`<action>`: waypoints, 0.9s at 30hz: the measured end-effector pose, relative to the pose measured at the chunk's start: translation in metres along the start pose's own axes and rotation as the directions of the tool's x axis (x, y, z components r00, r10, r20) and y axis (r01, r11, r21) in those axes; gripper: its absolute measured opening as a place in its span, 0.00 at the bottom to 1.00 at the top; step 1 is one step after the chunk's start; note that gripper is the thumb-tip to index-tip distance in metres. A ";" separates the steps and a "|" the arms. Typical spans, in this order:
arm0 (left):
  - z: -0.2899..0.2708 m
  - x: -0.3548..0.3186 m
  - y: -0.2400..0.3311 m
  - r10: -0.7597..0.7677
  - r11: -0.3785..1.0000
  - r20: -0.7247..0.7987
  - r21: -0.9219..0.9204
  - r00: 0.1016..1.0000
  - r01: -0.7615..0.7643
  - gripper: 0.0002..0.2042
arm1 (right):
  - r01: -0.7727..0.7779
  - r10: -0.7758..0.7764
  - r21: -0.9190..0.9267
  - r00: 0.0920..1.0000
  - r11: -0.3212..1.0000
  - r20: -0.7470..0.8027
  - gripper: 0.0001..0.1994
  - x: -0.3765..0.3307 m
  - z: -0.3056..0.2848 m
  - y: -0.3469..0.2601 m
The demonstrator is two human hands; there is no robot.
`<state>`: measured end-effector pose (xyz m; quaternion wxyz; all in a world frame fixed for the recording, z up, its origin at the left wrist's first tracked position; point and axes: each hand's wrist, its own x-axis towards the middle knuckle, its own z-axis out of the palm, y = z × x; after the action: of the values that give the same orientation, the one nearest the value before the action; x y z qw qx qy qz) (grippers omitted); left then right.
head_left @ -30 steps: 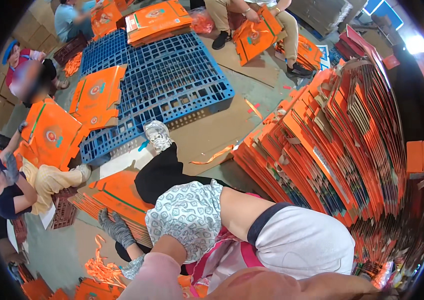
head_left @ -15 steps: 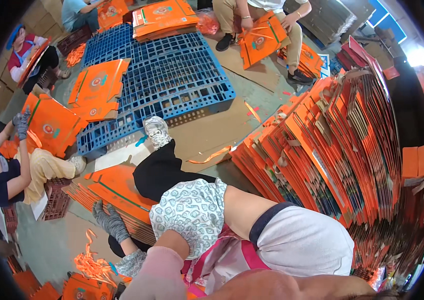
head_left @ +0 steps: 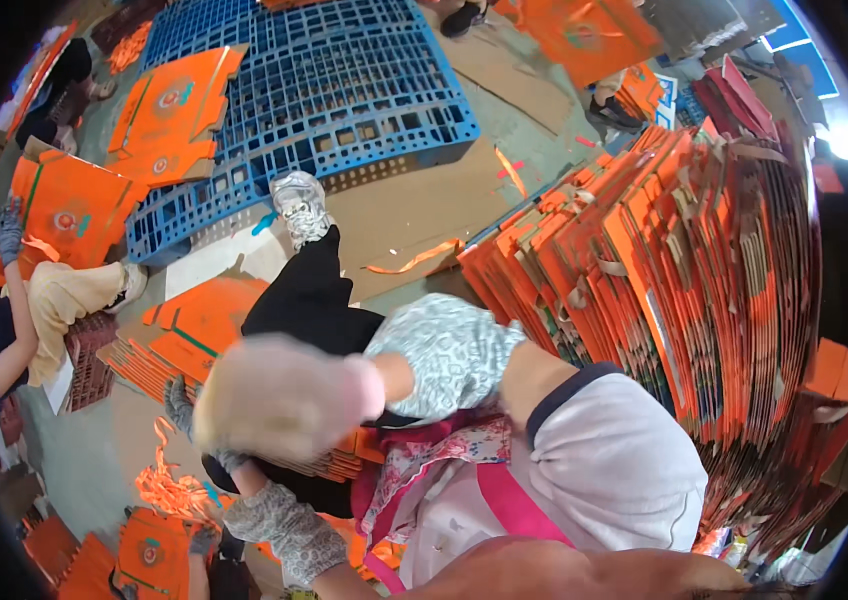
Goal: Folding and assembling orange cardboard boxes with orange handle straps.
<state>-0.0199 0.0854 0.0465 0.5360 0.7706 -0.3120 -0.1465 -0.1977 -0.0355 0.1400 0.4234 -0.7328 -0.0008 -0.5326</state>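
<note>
No readable text or numbers. Round emblems on orange cartons, upper left and lower left of frame: too small to read.

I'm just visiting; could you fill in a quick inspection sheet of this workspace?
Surface: grey floor, partly covered by a brown cardboard sheet.
Job's things: stack of flat orange cardboard beside the wearer's leg.
Clutter: tangled heap of orange strips; loose orange strip on the cardboard sheet.
Hands: left hand, grey-gloved, at the stack's edge, partly hidden; right hand, pale-gloved, blurred before the stack; grips unclear.
Cables: nothing seen.
Surroundings: blue pallet ahead, long row of folded orange cardboard at right, seated co-worker at left.
</note>
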 end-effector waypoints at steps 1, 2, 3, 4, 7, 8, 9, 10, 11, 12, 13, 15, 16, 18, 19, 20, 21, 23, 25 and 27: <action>-0.037 0.015 -0.039 0.161 0.738 0.084 0.652 0.983 -0.176 0.17 | -0.211 0.214 0.069 0.975 0.975 -0.053 0.04 0.016 -0.021 0.005; -0.031 0.016 -0.042 0.151 0.737 0.106 0.651 0.983 -0.184 0.17 | -0.328 0.302 -0.156 0.938 0.932 -0.169 0.05 -0.005 -0.039 0.033; -0.033 0.016 -0.043 0.168 0.736 0.088 0.651 0.982 -0.184 0.16 | -0.640 0.615 -0.030 0.749 0.768 -0.246 0.06 -0.026 -0.052 0.056; -0.024 0.016 -0.041 0.188 0.744 0.079 0.639 0.979 -0.194 0.16 | -0.707 0.640 -0.118 0.688 0.698 -0.342 0.07 -0.070 -0.068 0.100; -0.016 0.016 -0.023 0.168 0.712 0.108 0.674 0.980 -0.196 0.16 | -0.935 0.761 -0.171 0.352 0.310 -0.546 0.14 -0.201 -0.113 0.184; -0.023 0.014 -0.026 0.181 0.699 0.107 0.685 0.978 -0.205 0.16 | -0.990 0.841 -0.139 0.102 0.032 -0.531 0.18 -0.231 -0.122 0.195; -0.012 0.016 -0.024 0.173 0.683 0.134 0.698 0.976 -0.217 0.16 | -0.981 0.812 -0.161 0.006 -0.109 -0.583 0.19 -0.288 -0.145 0.214; -0.017 0.017 -0.027 0.164 0.667 0.139 0.714 0.977 -0.213 0.16 | -0.931 0.763 -0.104 -0.218 -0.349 -0.609 0.20 -0.312 -0.150 0.224; -0.028 0.016 -0.026 0.154 0.663 0.117 0.724 0.981 -0.191 0.16 | -0.901 0.747 -0.023 -0.345 -0.433 -0.569 0.21 -0.325 -0.149 0.230; -0.022 0.016 -0.028 0.144 0.689 0.115 0.701 0.983 -0.183 0.16 | -0.855 0.699 -0.070 -0.369 -0.514 -0.612 0.22 -0.355 -0.169 0.239; -0.027 0.018 -0.024 0.107 0.626 0.133 0.761 0.985 -0.171 0.15 | -0.850 0.650 0.048 -0.436 -0.524 -0.622 0.23 -0.363 -0.168 0.246; -0.001 0.017 -0.027 0.140 0.644 0.151 0.737 0.979 -0.206 0.15 | -0.854 0.441 0.299 -0.484 -0.425 -0.756 0.26 -0.418 -0.220 0.256; -0.009 0.019 -0.023 0.124 0.606 0.140 0.773 0.982 -0.187 0.14 | -0.846 0.344 0.336 -0.487 -0.413 -0.803 0.27 -0.410 -0.204 0.265; -0.009 0.018 -0.006 0.100 0.565 0.121 0.810 0.988 -0.157 0.15 | -0.862 0.105 0.330 -0.396 -0.385 -0.912 0.28 -0.393 -0.183 0.282; -0.002 0.018 0.000 0.091 0.561 0.102 0.816 0.991 -0.135 0.15 | -0.806 0.050 0.463 -0.514 -0.368 -0.856 0.26 -0.395 -0.195 0.289; -0.003 0.018 -0.002 0.095 0.551 0.101 0.823 0.990 -0.137 0.15 | -0.735 -0.003 0.585 -0.622 -0.343 -0.783 0.24 -0.397 -0.207 0.294; -0.005 0.017 -0.005 0.087 0.546 0.109 0.826 0.990 -0.139 0.15 | -0.815 -0.067 0.502 -0.506 -0.291 -0.860 0.25 -0.399 -0.206 0.295; -0.009 0.016 -0.008 0.074 0.578 0.069 0.810 0.995 -0.099 0.14 | -0.738 -0.175 0.582 -0.558 -0.342 -0.811 0.24 -0.401 -0.212 0.304; -0.010 0.017 -0.008 0.033 0.555 0.047 0.830 0.998 -0.058 0.14 | -0.681 -0.194 0.666 -0.640 -0.305 -0.743 0.20 -0.406 -0.222 0.309; -0.005 0.017 -0.013 0.027 0.609 0.057 0.791 0.998 -0.061 0.15 | -0.630 -0.166 0.742 -0.726 -0.228 -0.667 0.13 -0.422 -0.253 0.309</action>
<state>-0.0005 0.0813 0.0382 0.1379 0.9172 -0.3738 0.0047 -0.4381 -0.2009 -0.3622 0.2046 0.0583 0.9507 -0.2258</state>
